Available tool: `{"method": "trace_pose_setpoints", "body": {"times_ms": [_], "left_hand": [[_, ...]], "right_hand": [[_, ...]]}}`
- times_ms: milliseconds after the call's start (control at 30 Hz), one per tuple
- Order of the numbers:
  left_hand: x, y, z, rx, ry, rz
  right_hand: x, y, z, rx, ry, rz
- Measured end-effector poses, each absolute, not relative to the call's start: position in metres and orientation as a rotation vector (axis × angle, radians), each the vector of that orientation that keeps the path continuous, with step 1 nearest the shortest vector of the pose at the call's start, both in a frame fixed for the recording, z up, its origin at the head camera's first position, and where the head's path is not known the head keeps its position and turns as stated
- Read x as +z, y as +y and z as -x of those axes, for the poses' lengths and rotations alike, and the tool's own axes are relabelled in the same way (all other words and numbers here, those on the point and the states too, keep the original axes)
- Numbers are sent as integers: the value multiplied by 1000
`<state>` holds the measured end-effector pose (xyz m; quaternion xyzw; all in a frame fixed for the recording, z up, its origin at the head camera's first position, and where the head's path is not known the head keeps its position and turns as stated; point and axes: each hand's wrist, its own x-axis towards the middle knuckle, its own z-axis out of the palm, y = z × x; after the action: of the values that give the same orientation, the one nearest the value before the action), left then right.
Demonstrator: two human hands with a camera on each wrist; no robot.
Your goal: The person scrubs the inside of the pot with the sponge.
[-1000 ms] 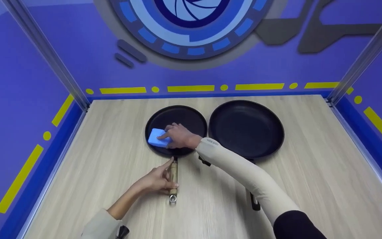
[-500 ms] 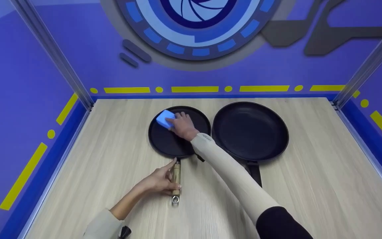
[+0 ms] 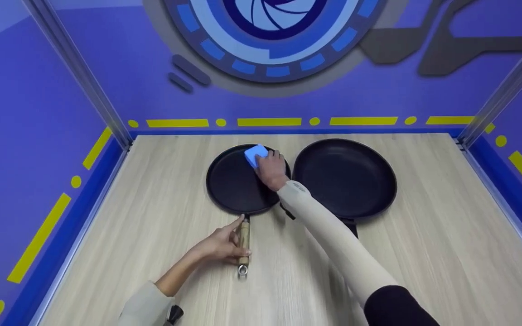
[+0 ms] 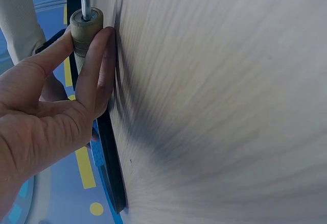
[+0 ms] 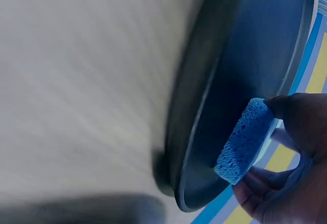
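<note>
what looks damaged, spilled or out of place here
Nothing stands out: no spill or damage shows. The smaller pan and larger pan sit face up side by side; the right hand holds a blue sponge, the left hand the wooden handle.

The left forearm [image 3: 181, 271] angled forward from the lower left, bare between its pale cuff [image 3: 145, 308] and the left hand [image 3: 220, 244], whose thumb [image 4: 55, 54] and fingers [image 4: 91, 73] gripped from opposite sides, one finger stretched ahead. The right arm [image 3: 340, 244], pale-sleeved along the forearm and dark higher up, reached diagonally from the lower right. The right hand [image 3: 272, 168], its back turned up, lay farther forward, pinching between thumb and fingers.
</note>
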<state>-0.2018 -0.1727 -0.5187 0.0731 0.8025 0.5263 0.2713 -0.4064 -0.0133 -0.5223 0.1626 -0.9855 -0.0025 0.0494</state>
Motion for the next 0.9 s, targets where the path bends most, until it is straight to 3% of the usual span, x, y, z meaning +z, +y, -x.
{"method": "trace_pose_setpoints", "body": {"times_ms": [367, 900], "left_hand": [[-519, -175, 202, 1392, 2175, -229], [-515, -170, 201, 1389, 2229, -278]], "right_hand": [[-525, -15, 392, -46, -2992, -546], [-512, -22, 345, 54, -2836, -1311]]}}
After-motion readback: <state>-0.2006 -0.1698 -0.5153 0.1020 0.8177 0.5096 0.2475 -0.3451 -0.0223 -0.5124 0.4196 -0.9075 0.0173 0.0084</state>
